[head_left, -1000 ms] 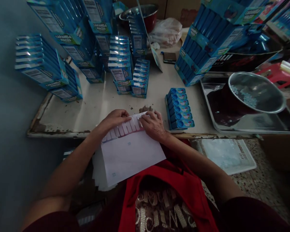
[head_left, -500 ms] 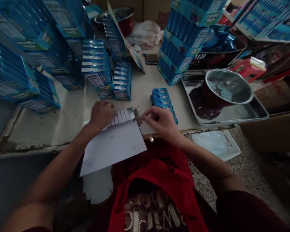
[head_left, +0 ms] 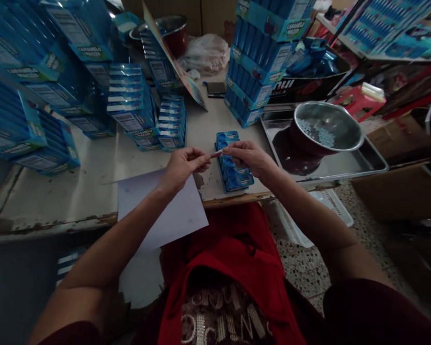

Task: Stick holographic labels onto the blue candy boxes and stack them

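Note:
My left hand and my right hand meet over the table, each in a pinch. Between their fingertips is a small narrow sticker, whitish with a reddish end. Below my left forearm lies a white paper sheet, partly over the table's front edge; the forearm hides some of it. Just under my right hand stands a short row of blue candy boxes with round recesses on their ends, set in a blue tray. My fingers cover part of that row.
Blue candy box stacks fill the left and back right. A metal bowl with pale blue candies sits on a metal tray at right. A dark phone-like object and a plastic bag lie behind.
My right hand has pulled away from the sheet's corner with the sticker. My left hand has let go of the sheet and moved right to meet it. The view has shifted right.

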A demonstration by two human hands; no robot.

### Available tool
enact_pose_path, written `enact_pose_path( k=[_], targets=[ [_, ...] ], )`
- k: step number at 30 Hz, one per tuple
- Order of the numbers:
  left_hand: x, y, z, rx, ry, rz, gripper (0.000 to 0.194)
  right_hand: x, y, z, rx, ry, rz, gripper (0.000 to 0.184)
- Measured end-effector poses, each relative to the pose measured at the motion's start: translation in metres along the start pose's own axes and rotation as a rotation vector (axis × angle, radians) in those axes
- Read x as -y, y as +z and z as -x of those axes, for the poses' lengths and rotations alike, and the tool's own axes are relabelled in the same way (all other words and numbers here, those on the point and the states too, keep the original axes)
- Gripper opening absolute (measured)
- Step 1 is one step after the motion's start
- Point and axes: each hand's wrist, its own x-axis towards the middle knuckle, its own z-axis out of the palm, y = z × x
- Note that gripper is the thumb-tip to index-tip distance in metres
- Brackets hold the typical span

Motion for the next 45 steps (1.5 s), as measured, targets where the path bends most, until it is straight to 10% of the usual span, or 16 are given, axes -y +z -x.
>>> enact_pose_path(
  k=[29,45],
  targets=[
    [-0.012,0.012,-0.109,-0.097,-0.101,-0.118,0.027,0.007,-0.034,-0.086,-0.32,-0.063,0.267,0.026],
    [0.009,0.014,-0.125,-0.101,-0.174,-0.065,0.025,-0.011,-0.051,-0.115,-0.362,-0.034,0.495,0.028]
  ],
)
